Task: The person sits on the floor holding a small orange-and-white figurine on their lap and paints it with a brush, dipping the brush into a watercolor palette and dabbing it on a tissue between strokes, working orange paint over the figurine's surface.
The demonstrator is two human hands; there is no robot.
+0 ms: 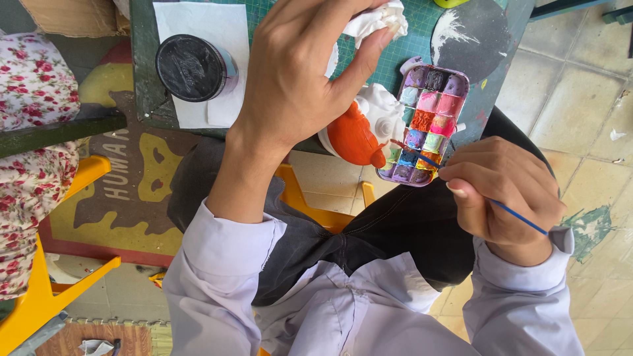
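My left hand (300, 72) is closed around a white figurine (377, 111), partly painted orange (353, 140), and hides most of it. A bit of crumpled white tissue (379, 18) sticks out by the fingertips. My right hand (504, 188) pinches a thin blue paintbrush (521, 217). The brush tip lies over the wells of a small purple paint palette (425, 125), which holds several colours and rests at the edge of the green cutting mat (395, 53).
A round jar with a black lid (192, 67) stands on white paper (211, 26) at the mat's left. A black round patch smeared with white (471, 33) is at upper right. A yellow chair (49, 290), a floral cloth (30, 132) and tiled floor surround my lap.
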